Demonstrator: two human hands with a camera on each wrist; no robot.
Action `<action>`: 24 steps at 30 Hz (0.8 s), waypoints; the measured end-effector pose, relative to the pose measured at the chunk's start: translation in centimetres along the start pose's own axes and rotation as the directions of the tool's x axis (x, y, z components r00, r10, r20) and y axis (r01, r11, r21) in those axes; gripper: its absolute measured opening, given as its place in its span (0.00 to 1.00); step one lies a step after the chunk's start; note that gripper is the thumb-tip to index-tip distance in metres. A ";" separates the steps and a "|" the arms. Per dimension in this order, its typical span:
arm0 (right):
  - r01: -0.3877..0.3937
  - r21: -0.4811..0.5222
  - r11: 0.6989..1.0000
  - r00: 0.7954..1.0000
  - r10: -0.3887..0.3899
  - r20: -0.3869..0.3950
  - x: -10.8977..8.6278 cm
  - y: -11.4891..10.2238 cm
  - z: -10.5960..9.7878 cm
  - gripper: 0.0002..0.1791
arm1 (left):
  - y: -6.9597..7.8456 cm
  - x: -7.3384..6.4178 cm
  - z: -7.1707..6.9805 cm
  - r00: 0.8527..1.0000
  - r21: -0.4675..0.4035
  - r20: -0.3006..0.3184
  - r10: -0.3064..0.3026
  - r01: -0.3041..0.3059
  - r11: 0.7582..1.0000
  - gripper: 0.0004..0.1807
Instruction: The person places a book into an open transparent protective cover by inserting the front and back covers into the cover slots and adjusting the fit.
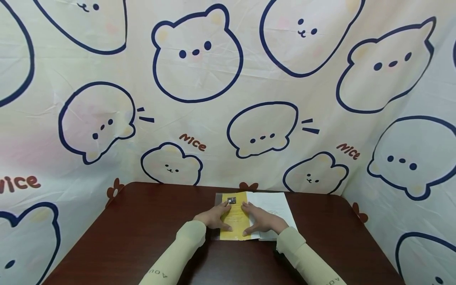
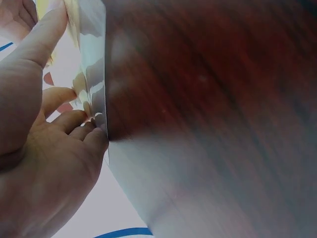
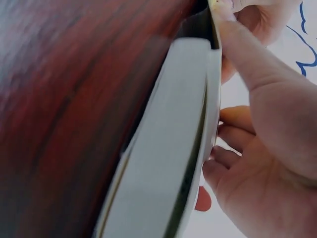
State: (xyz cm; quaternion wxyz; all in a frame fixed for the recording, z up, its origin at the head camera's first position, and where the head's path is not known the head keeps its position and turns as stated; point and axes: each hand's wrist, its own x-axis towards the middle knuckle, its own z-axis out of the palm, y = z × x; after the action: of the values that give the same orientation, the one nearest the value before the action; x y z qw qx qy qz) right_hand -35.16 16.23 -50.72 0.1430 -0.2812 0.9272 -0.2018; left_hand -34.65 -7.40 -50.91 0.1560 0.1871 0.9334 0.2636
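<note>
A thick book lies opened on the table, with a yellow cover flap [image 1: 236, 227] at its left and a white page [image 1: 276, 202] at its right. My left hand [image 1: 213, 217] rests on the left edge of the yellow flap, fingers spread forward and thumb toward me. My right hand [image 1: 263, 219] presses where the flap meets the white page, its fingers extended. Shiny clear film [image 2: 94, 54] stands out along the book's left edge in the left wrist view. The right wrist view shows the thick page block [image 3: 158, 119] below my right hand [image 3: 277, 163].
The dark brown wooden table [image 1: 153, 221] spreads around the book. Behind it and at both sides hangs a pale curtain [image 1: 213, 166] printed with cartoon bear heads. Its lower part meets the table's far edge.
</note>
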 end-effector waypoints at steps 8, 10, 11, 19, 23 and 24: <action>0.006 0.019 1.000 1.000 -0.006 0.002 -0.1 1.3 -0.8 0.57 | -0.1 -0.2 0.0 1.000 -0.080 -0.003 -0.018 0.018 0.997 0.48; -0.010 0.019 1.000 1.000 0.010 -0.005 -0.3 1.6 -1.1 0.59 | -0.2 -0.2 0.0 1.000 -0.082 -0.007 -0.014 0.013 0.997 0.49; -0.023 0.021 1.000 1.000 0.023 -0.011 -0.4 1.7 -1.2 0.59 | -0.2 -0.2 0.0 1.000 -0.080 -0.009 -0.011 0.010 0.997 0.49; -0.060 0.065 0.996 0.998 0.062 -0.028 -1.1 2.1 -2.0 0.60 | -0.1 -0.2 0.1 1.000 -0.088 -0.024 -0.010 0.008 0.996 0.50; -0.064 0.076 0.995 0.997 0.066 -0.033 -1.0 2.1 -2.0 0.59 | -0.1 -0.2 0.1 0.999 -0.096 -0.027 -0.021 0.018 0.995 0.50; -0.064 0.076 0.995 0.997 0.066 -0.034 -1.0 2.0 -1.9 0.59 | -0.1 -0.2 0.1 0.999 -0.098 -0.027 -0.021 0.018 0.995 0.50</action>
State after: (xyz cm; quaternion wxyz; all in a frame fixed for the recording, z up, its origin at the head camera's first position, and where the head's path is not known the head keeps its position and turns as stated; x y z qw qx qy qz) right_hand -36.02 18.94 -49.80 0.1430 -0.2416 0.9302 -0.2365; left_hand -34.44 -7.55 -51.02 0.1544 0.1665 0.9232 0.3099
